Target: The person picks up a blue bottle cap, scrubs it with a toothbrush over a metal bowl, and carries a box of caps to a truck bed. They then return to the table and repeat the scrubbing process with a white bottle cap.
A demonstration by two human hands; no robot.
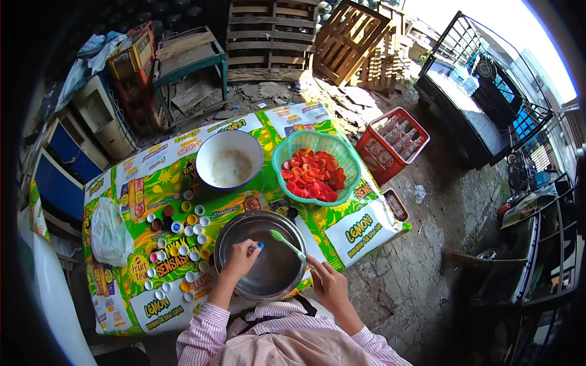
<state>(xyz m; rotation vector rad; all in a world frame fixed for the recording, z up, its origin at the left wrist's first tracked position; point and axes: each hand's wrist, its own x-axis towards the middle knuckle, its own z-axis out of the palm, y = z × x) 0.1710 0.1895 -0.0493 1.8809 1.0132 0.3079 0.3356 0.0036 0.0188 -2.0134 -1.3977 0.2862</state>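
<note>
My left hand [242, 259] is closed on a small blue bottle cap [260, 245], held over a metal basin [262, 282] of murky water. In my right hand [328, 282] is a light green toothbrush [288, 246], gripped by its handle, its head pointing to the upper left above the basin. The brush head and the cap are a little apart. Left of the basin, many loose caps in white, yellow, brown and pink [154, 257] are spread over the printed table cover [116, 268].
Behind the basin stand a white enamel bowl [206, 145] with cloudy water and a green plastic basket [351, 160] of red caps. A clear plastic bag [110, 235] lies at the table's left. Beyond the right edge is a red crate [390, 168] of glass bottles; wooden pallets [271, 74] stand behind.
</note>
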